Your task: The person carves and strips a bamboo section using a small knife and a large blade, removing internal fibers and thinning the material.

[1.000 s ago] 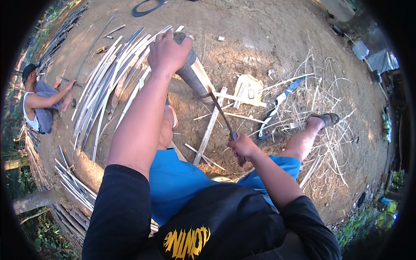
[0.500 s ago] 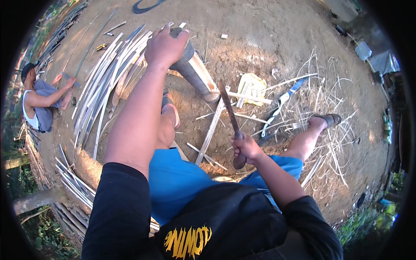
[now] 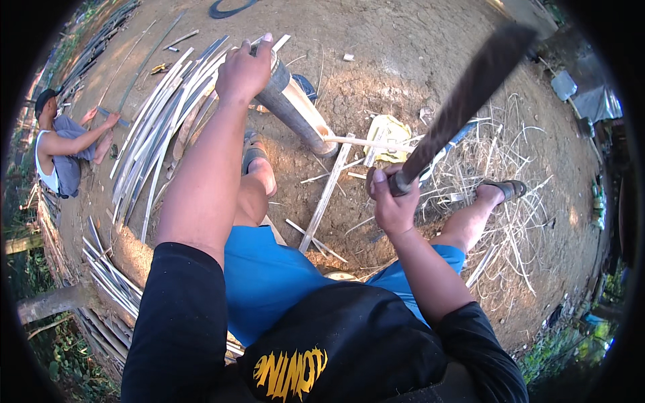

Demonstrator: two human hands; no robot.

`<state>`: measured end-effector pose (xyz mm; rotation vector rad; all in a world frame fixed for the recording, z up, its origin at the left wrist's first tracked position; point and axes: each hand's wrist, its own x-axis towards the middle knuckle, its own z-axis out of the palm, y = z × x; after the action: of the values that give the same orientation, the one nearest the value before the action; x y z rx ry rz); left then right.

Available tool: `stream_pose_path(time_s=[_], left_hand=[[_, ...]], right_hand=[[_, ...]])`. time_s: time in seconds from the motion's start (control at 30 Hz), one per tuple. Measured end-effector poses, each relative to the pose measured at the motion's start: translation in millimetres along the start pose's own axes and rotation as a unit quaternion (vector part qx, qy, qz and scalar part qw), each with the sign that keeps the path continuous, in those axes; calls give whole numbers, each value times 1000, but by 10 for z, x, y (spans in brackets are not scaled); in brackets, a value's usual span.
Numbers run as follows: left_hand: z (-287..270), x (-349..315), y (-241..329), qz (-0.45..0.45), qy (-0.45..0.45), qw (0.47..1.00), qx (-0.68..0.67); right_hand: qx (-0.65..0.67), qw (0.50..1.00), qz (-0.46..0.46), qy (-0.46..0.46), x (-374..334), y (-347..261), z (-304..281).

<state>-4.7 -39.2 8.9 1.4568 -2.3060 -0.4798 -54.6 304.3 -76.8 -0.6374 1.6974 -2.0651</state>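
My left hand (image 3: 242, 72) is closed over the upper end of a thick, dark bamboo section (image 3: 290, 111), which leans with its lower end on the soil. One side of the bamboo is cut away and shows pale inner wood. Gripped by its handle in my right hand (image 3: 395, 207), a machete (image 3: 463, 101) is raised, its broad dark blade pointing up and to the right, apart from the bamboo. Beside the bamboo's foot, a thin pale strip (image 3: 369, 142) runs to the right across a yellow-and-white sack or wrapper (image 3: 391, 127).
Long split strips (image 3: 161, 134) lie in a bundle to the left. Fine shavings (image 3: 510, 221) cover the soil around my right foot. Partly behind the machete lies a blue-and-white strap-like thing (image 3: 463, 131). A co-worker (image 3: 64, 144) squats at far left, holding a blade-like tool.
My right hand has lifted the machete and swung its blade up and to the right, nearer the camera. The bamboo's top has shifted slightly left with my left hand on it.
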Motion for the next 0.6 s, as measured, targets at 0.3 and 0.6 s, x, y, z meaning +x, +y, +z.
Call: stream_pose_path(time_s=[0.3, 0.6], left_hand=[[-4, -57, 63, 39, -5, 999, 13], [94, -35, 152, 118, -4, 993, -6]], right_hand=[[-483, 783, 305, -247, -649, 866, -282], [16, 781, 574, -246, -178, 762, -830]])
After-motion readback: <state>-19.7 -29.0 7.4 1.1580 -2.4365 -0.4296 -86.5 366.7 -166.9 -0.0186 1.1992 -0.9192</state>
